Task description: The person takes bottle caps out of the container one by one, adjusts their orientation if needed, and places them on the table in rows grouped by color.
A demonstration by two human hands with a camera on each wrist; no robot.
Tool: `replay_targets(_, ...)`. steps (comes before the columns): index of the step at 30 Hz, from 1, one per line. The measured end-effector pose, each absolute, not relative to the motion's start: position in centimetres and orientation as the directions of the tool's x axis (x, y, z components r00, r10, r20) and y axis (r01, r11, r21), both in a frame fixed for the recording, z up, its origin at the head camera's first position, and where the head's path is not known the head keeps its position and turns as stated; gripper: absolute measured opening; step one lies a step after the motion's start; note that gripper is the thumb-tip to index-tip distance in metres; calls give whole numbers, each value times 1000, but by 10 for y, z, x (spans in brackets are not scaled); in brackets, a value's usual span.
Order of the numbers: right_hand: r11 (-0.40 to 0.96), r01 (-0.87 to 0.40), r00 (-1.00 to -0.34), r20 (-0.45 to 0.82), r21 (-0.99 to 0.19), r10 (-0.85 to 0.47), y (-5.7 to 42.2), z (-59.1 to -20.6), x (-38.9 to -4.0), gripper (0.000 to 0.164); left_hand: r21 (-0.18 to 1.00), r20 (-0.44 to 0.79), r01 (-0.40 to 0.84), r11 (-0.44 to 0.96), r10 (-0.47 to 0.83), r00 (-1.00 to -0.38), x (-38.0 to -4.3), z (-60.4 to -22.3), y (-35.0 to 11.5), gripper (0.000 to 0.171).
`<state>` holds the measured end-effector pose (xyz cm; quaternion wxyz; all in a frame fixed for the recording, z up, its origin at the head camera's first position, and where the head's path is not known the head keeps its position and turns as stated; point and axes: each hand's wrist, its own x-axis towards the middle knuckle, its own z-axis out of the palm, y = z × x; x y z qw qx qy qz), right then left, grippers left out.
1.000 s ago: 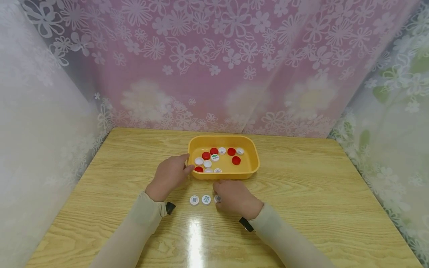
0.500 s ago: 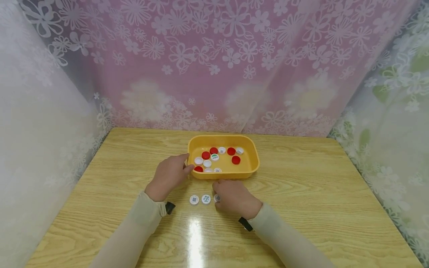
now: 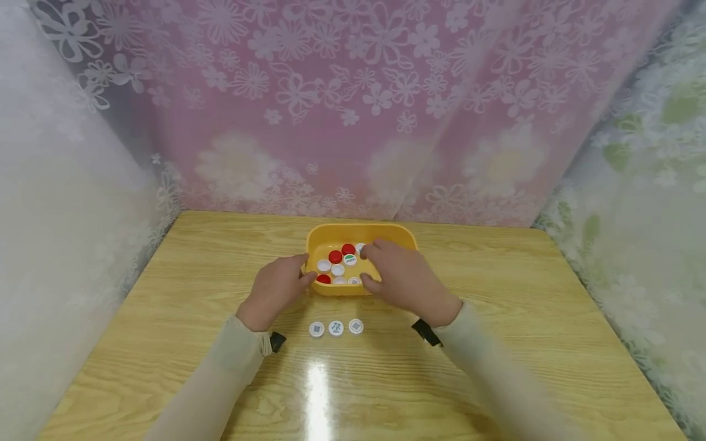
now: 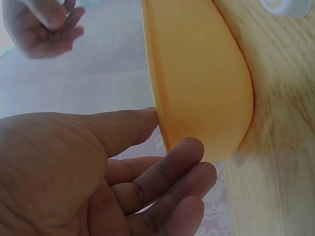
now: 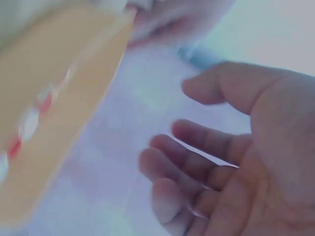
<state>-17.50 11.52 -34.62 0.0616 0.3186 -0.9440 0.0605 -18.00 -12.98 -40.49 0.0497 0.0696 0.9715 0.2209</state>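
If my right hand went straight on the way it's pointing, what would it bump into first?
Most likely the white cap just ahead of the right hand, inside the yellow tray, then a red cap. Depth is unclear, though: the hand may be high enough to pass over both.

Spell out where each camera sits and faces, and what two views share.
Head: on the head, facing forward and down at a yellow rectangular plastic tub and three round white caps; left hand, right hand and pale fabric sleeves show.
Left wrist: on that wrist, looking past the left hand's fingers at the tub's outer wall; right hand at upper left.
Right wrist: on that wrist, blurred, looking past the right fingers; tub at left, left hand at top.
Both wrist views share tub and hands.
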Motion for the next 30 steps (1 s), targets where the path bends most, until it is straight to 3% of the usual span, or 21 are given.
replay_targets(3,825,-559,-826,145,-83,-545,124,-330,-203,32,437,-71,107,893,153,-986,-180,-405,-131,57)
replay_targets(8,871,-490,-872,12,-25,-490,127,-324,-245,29,437,-59,122,891,164,-985,-178,-405,-132,57)
replay_targets(13,843,-527,-848,-125,111,-514,127,-344,-279,20,446,-48,127,886,165,-985,-178,-405,-130,57)
replay_targets(19,745,-597,-802,-257,298,-540,129,-370,-303,26,459,-39,125,880,160,-986,-179,-405,-130,57)
replay_targets(22,702,-618,-786,-278,354,-552,128,-376,-306,15,464,-37,112,879,145,-989,-180,-406,-130,57)
replay_targets(26,752,-589,-806,-283,296,-520,130,-381,-306,2,460,-35,100,882,130,-991,-180,-405,-130,57)
replay_targets(28,797,-555,-825,-276,237,-493,132,-388,-308,4,458,-37,97,884,128,-991,-180,-405,-131,57)
replay_targets(30,916,-399,-879,-306,46,-367,134,-398,-314,10,456,-40,95,885,127,-991,-181,-405,-132,57)
